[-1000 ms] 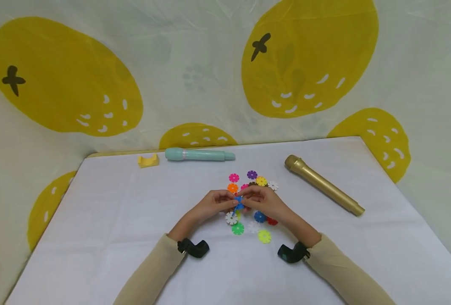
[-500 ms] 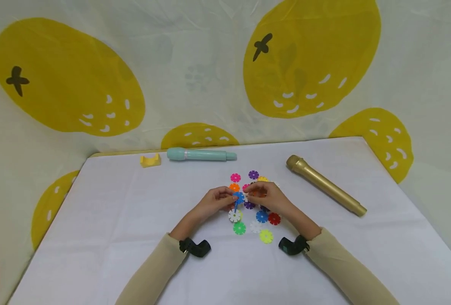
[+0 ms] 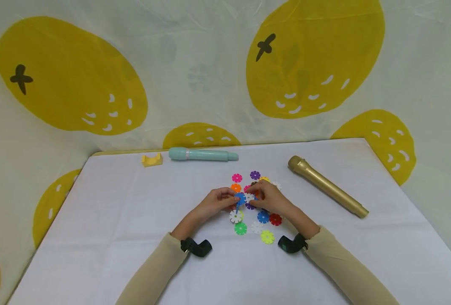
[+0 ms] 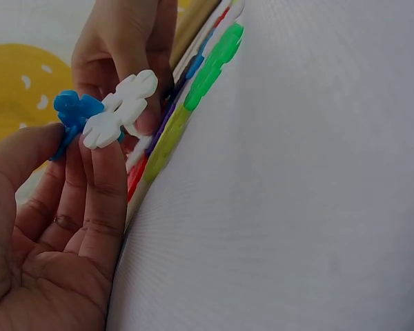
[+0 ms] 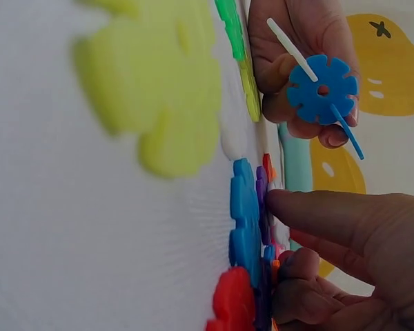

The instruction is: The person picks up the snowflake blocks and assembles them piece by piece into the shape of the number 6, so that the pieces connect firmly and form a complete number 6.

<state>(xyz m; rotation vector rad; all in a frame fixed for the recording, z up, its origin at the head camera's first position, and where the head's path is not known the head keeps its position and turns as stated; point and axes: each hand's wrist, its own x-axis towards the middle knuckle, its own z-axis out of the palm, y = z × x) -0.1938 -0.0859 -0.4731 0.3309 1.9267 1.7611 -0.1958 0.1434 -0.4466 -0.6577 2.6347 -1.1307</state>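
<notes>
My left hand [image 3: 218,201] pinches a small joined piece of notched plastic snowflake discs. It has a blue disc [image 5: 323,100] in the middle. Slotted into that are a white disc [image 4: 121,110] and a second blue disc [image 5: 348,133], seen edge-on in the right wrist view. To the right, my right hand [image 3: 272,198] is down at the pile. Its thumb is right at the rim of a loose white disc [image 3: 249,198], its index fingertip beyond that disc's far side. I cannot tell whether they grip it. The other fingers bend over the discs beneath them.
Loose discs lie around the hands, among them a green disc [image 3: 241,228], a yellow disc [image 3: 267,237] and a red disc [image 3: 275,219]. Behind are a teal microphone [image 3: 203,154] and a yellow block [image 3: 152,160]. A gold microphone [image 3: 328,186] lies to the right.
The right hand has left the blue joined piece and moved to the loose white disc, uncovering discs below it. The left hand keeps its pinch. The head view has shifted slightly.
</notes>
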